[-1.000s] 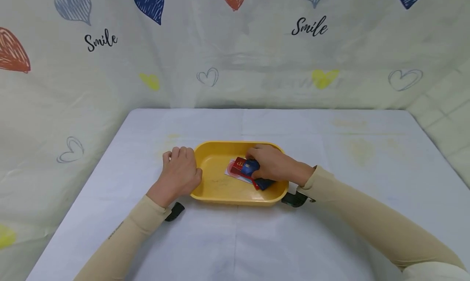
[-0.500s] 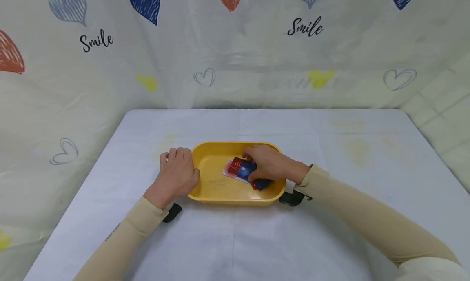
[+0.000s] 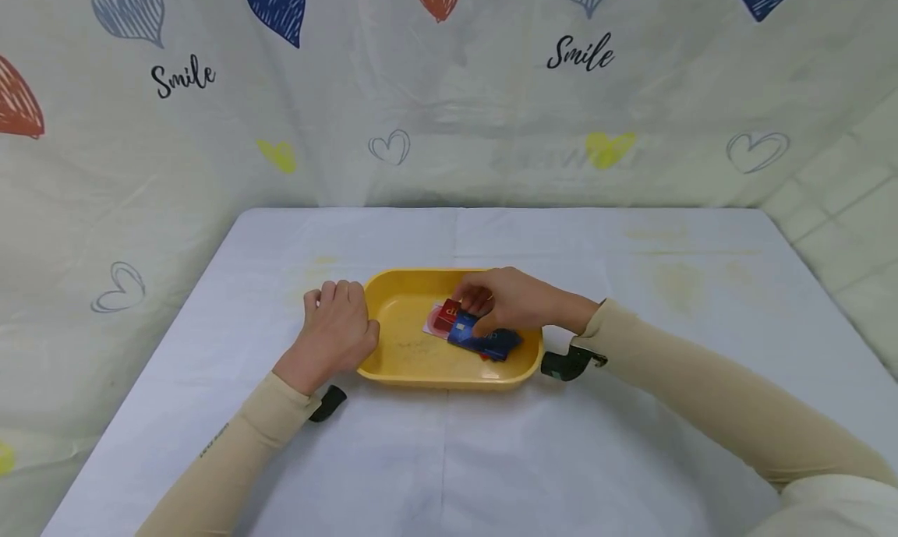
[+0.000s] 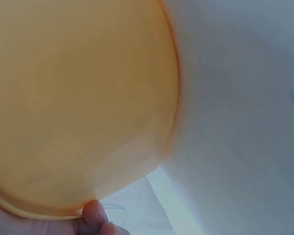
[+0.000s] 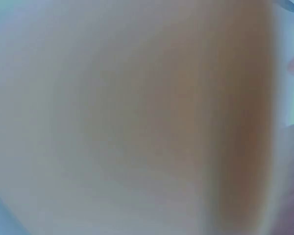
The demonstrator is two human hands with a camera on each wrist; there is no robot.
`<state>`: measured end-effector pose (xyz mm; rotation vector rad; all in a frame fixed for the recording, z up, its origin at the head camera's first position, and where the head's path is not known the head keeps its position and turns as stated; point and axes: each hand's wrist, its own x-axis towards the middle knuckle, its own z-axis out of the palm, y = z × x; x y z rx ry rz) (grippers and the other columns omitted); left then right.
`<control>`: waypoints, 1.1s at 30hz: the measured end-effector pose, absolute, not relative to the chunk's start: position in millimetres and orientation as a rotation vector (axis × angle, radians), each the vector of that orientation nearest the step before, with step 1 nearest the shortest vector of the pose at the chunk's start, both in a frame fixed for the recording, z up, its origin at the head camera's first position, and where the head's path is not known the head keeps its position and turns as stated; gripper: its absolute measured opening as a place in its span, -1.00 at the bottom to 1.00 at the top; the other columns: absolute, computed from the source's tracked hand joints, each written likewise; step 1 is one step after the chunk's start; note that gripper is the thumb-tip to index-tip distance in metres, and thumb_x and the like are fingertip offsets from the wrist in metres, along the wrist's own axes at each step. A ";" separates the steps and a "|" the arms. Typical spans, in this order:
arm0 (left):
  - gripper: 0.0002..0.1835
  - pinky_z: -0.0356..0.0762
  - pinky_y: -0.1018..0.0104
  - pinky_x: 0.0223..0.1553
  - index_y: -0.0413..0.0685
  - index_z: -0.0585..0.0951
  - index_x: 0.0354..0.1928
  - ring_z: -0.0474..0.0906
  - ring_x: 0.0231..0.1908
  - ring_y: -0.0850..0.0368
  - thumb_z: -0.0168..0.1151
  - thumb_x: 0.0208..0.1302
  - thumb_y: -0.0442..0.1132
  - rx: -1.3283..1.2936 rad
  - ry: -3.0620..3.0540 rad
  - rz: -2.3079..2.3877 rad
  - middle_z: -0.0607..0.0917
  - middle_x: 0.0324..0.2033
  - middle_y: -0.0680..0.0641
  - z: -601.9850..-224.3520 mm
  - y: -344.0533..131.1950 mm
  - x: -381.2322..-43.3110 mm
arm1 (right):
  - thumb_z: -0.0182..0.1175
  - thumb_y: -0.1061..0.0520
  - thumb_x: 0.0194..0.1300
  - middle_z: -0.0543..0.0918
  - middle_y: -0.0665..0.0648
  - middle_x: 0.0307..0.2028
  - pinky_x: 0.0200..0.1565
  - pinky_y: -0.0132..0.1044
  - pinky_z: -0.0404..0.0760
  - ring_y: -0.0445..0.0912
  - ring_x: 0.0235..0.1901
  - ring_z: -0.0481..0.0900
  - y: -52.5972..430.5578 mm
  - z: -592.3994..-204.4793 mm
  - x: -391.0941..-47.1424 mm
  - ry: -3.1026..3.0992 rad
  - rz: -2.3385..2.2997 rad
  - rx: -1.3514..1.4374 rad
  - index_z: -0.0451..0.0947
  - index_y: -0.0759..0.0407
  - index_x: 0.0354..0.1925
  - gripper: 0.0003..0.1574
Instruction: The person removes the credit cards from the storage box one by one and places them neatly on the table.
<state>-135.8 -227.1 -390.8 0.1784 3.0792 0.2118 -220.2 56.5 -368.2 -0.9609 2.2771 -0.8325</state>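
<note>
My left hand (image 3: 338,326) grips the left rim of a yellow plastic tray (image 3: 396,369). In the left wrist view its fingertips (image 4: 93,213) show at the tray's edge. My right hand (image 3: 522,295) is over the tray's right half, fingers bent, with a gap between them and the thumb. Under its thumb lies a dark blue card (image 3: 466,334) with a gold chip, on top of a small pile. A red card (image 3: 445,316) and a pink-and-white card (image 3: 431,323) stick out on the pile's left. The right wrist view is mostly a blur.
The tray stands on a white-covered table (image 3: 596,436). Behind the table hangs a pale sheet (image 3: 477,93) printed with hearts and "Smile". Dark wrist devices sit below the left (image 3: 327,404) and right (image 3: 564,363) wrists.
My right hand has risen slightly and its fingers have shifted back off the pile, baring more of the blue card, which now lies flatter. The left hand stays on the tray's rim.
</note>
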 end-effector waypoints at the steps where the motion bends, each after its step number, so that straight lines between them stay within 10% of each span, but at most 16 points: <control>1: -0.79 0.07 -0.07 -0.01 -0.19 0.30 -0.32 0.19 -0.16 -0.14 -0.04 0.38 -0.18 0.179 3.080 0.215 0.33 -0.38 -0.14 -391.3 -227.4 -135.7 | 0.48 0.24 0.19 0.70 0.16 0.03 0.17 -0.17 0.68 -0.05 0.00 0.67 57.4 -367.4 -221.0 2.258 -0.847 -0.960 0.55 0.24 0.19 -0.40; 16: -0.79 0.08 -0.08 0.03 -0.19 0.30 -0.29 0.18 -0.15 -0.14 -0.04 0.40 -0.17 0.176 3.069 0.213 0.33 -0.36 -0.13 -391.8 -229.3 -136.7 | 0.43 0.33 0.20 0.62 0.06 0.25 0.37 -0.10 0.54 -0.03 0.26 0.57 52.4 -366.6 -244.7 2.027 -0.609 -1.027 0.55 -0.04 0.27 -0.30; 33: -0.81 0.10 -0.07 0.02 -0.16 0.28 -0.33 0.19 -0.19 -0.13 -0.06 0.37 -0.19 0.194 3.104 0.224 0.32 -0.40 -0.12 -395.0 -229.4 -137.2 | 0.54 0.25 0.10 0.62 0.04 -0.03 0.07 -0.26 0.58 -0.10 -0.09 0.54 45.2 -377.4 -245.3 2.082 -0.492 -1.245 0.50 0.07 0.25 -0.24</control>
